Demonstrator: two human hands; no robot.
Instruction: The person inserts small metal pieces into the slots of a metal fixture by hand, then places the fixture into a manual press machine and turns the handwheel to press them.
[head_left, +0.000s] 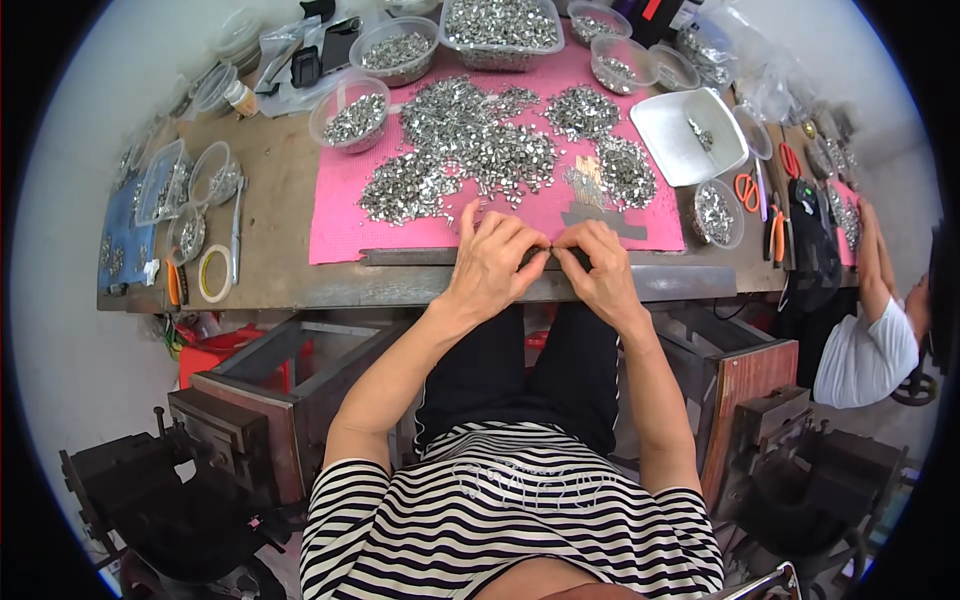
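Observation:
My left hand (497,262) and my right hand (596,265) meet at the near edge of a pink mat (340,215), fingertips pinched together on a small metal part that the fingers mostly hide. Just beyond the hands lie big heaps of small shiny metal parts (470,150) spread over the mat. A neat row of parts (588,183) lies ahead of my right hand. A dark metal bar (420,257) runs along the mat's front edge under my hands.
Clear plastic tubs of metal parts (398,50) line the back of the wooden bench (270,180). A white square tray (690,135), orange scissors (747,190) and a tape roll (213,273) sit at the sides. Another person (875,330) works at the right. Metal frames stand below the bench.

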